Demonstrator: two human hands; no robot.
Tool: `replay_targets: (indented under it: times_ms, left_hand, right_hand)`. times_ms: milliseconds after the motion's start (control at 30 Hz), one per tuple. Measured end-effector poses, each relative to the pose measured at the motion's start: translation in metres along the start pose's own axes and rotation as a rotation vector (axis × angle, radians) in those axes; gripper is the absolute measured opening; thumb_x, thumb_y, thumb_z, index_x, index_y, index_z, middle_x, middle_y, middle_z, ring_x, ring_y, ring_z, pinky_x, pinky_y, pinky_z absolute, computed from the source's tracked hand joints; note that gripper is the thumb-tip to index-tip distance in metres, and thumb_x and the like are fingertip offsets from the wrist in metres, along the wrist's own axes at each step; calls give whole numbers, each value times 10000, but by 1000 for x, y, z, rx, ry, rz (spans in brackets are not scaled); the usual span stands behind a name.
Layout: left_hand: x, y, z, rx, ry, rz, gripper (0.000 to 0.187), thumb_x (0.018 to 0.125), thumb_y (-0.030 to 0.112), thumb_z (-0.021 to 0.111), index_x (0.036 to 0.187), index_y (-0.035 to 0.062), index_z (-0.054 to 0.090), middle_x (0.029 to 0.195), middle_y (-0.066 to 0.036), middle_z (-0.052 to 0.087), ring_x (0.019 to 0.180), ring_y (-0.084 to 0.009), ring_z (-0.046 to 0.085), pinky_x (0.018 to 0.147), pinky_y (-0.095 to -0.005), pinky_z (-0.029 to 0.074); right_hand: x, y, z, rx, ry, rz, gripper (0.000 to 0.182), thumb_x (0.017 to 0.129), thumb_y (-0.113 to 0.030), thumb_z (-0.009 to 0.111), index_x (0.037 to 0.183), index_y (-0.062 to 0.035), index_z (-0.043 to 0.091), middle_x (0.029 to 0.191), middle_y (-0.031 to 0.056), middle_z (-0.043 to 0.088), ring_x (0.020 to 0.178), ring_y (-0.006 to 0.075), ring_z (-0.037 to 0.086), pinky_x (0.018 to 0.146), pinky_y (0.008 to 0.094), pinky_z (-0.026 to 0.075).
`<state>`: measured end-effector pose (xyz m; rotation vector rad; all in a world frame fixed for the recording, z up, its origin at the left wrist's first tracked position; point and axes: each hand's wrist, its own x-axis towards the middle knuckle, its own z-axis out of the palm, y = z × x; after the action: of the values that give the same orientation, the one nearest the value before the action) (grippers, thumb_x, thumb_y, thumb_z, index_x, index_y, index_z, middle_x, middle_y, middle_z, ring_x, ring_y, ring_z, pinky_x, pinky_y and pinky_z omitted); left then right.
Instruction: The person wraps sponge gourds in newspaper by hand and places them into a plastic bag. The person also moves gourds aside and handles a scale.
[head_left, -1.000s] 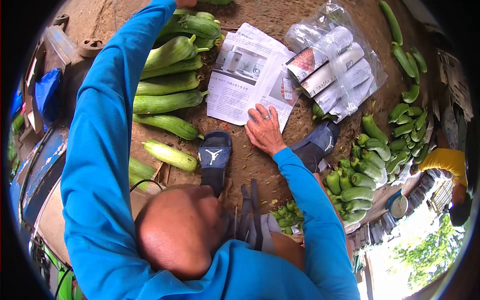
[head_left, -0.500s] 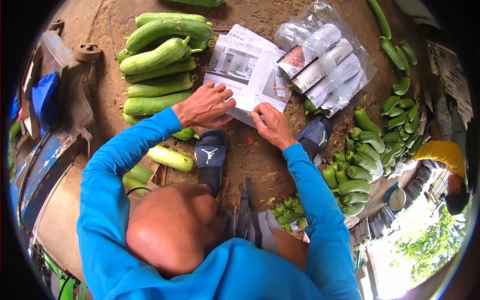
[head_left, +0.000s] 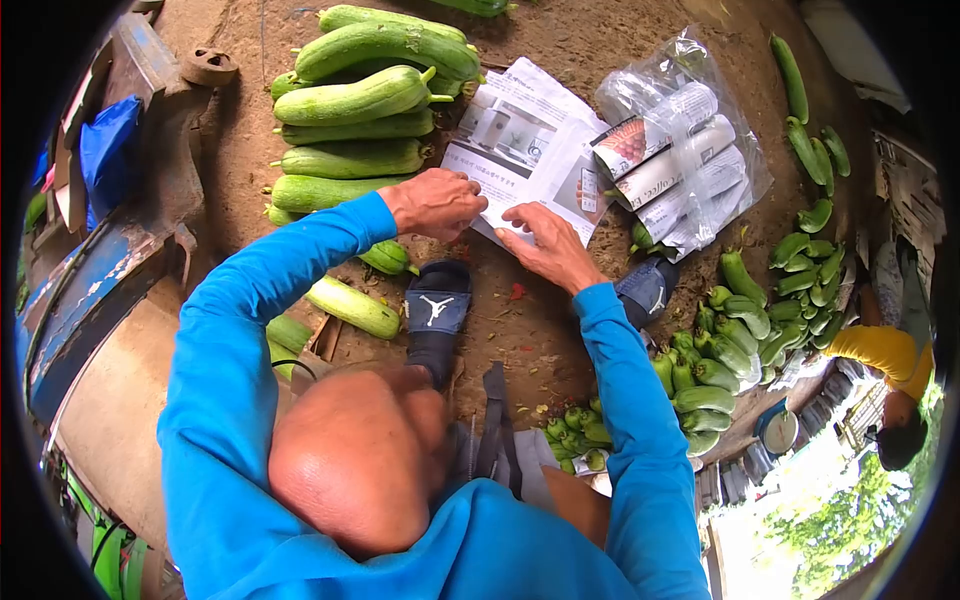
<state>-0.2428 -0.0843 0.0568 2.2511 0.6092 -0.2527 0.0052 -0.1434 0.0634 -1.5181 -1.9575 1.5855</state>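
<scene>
A printed newspaper sheet (head_left: pixel 520 150) lies on the brown ground in front of me. My left hand (head_left: pixel 440 204) is at its near left edge, fingers curled in; whatever they may hold is hidden. Over the near edge of the sheet, my right hand (head_left: pixel 550 247) has its thumb and fingers apart with nothing between them. Left of the paper is a stack of long green gourds (head_left: pixel 360 135). To its right, a clear plastic bag (head_left: pixel 735 130) lies around rolled newspaper bundles (head_left: pixel 675 160).
Several smaller green gourds (head_left: pixel 715 375) lie in rows at right, with more loose ones (head_left: pixel 800 140) beyond. Two sandaled feet (head_left: pixel 437 300) flank the near ground. A rusty blue metal frame (head_left: pixel 95 280) stands at left. Another person in a yellow sleeve (head_left: pixel 880 352) is at far right.
My right hand has opened from a pinch at the paper's near edge. My left hand has shifted left relative to the sheet, its fingers curled tighter. The whole view has shifted slightly.
</scene>
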Motion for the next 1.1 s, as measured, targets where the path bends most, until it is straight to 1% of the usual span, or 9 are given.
replay_targets:
  times_ms: [300,467,567,633,667,700,800,900,1100]
  left_hand:
    - [-18,-10,2,119,155,-32,179,832,198,685,909,63,596,841,-138,639,853,-336,645,719,-467,528]
    - [-35,13,-7,75,273,-87,173,861,178,681,944,51,599,811,-126,617,863,-326,630,724,-481,513]
    - [-51,36,0,-86,627,-207,159,915,161,659,994,33,606,836,-121,615,804,-285,633,678,-439,512]
    - [-58,52,20,-552,738,-544,175,948,171,650,1014,26,580,874,-110,630,703,-256,625,608,-398,499]
    - [-59,57,30,-778,635,-726,303,1004,302,612,1076,9,581,925,-122,642,697,-197,625,617,-345,511]
    - [-57,56,37,-776,644,-732,303,1004,302,612,1076,9,581,925,-122,642,697,-197,625,617,-345,511]
    - [-47,56,61,-1716,501,-918,609,1015,563,488,1222,-2,578,979,-122,651,769,-192,657,669,-309,560]
    - [-39,61,71,-2019,581,-899,602,1018,556,484,1259,10,557,992,-110,650,775,-183,662,671,-299,560]
    - [-32,41,84,-1898,679,-901,359,1004,417,550,1126,81,582,924,-58,638,723,-134,635,634,-289,545]
  right_hand:
    - [25,8,11,-27,-122,-80,239,939,-284,662,1018,-60,681,980,131,696,937,359,678,823,458,538]
    - [23,4,7,34,40,-111,168,921,-182,628,898,-16,642,874,160,658,809,367,652,750,459,515]
    - [19,5,7,101,71,-27,156,927,-148,638,877,-2,615,834,161,634,742,358,621,708,451,494]
    - [17,6,9,97,107,-29,150,928,-133,644,873,1,606,824,162,624,732,353,611,701,444,489]
    - [16,5,11,95,140,-36,146,930,-118,650,869,4,596,815,163,613,721,349,602,693,436,484]
    - [15,5,13,94,134,-44,146,930,-118,650,869,4,596,815,163,613,721,349,602,693,436,484]
    - [12,3,21,122,109,-28,140,929,-101,666,872,2,591,811,170,611,736,353,615,696,429,487]
    - [12,1,25,134,66,2,140,923,-127,675,911,-15,593,834,164,619,768,365,623,714,444,494]
    - [27,-10,38,-48,66,-266,174,893,-177,688,992,-60,605,964,139,615,903,380,617,764,483,512]
